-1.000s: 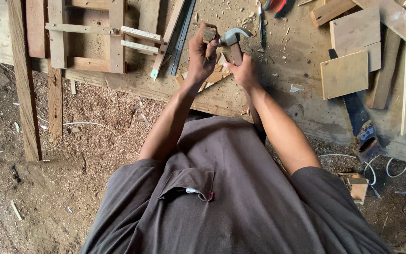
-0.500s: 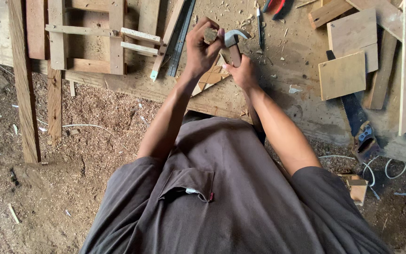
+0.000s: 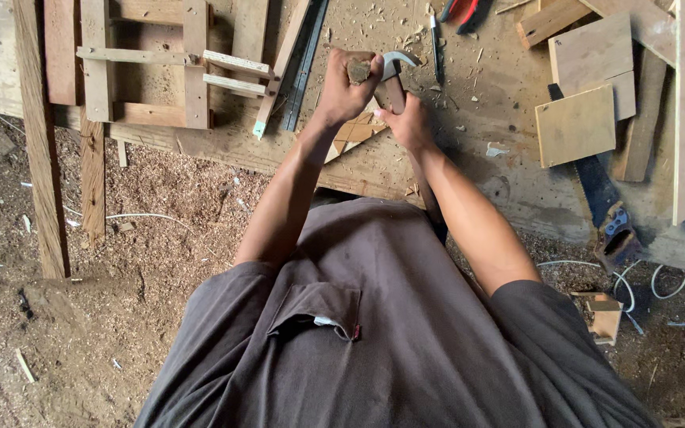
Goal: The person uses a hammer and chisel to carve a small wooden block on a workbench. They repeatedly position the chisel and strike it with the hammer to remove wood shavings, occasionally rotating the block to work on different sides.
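Gripping small wood block (image 3: 357, 70) in left hand (image 3: 348, 89), hammer (image 3: 395, 75) in right hand (image 3: 411, 125); a glancing claw could nick my fingers.

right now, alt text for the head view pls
Seen from above, a person in a grey shirt works at a dusty bench: the left hand grips a small wood block, the right hand holds a claw hammer beside it. Boards, a wooden frame and a handsaw lie around.

Left hand (image 3: 348, 87) clenched around small wood block (image 3: 357, 70), right hand (image 3: 407, 123) gripping claw hammer (image 3: 395, 73) by its handle, above dusty workbench (image 3: 477, 170); wooden frame (image 3: 152, 67) at left, handsaw (image 3: 600, 198) at right.
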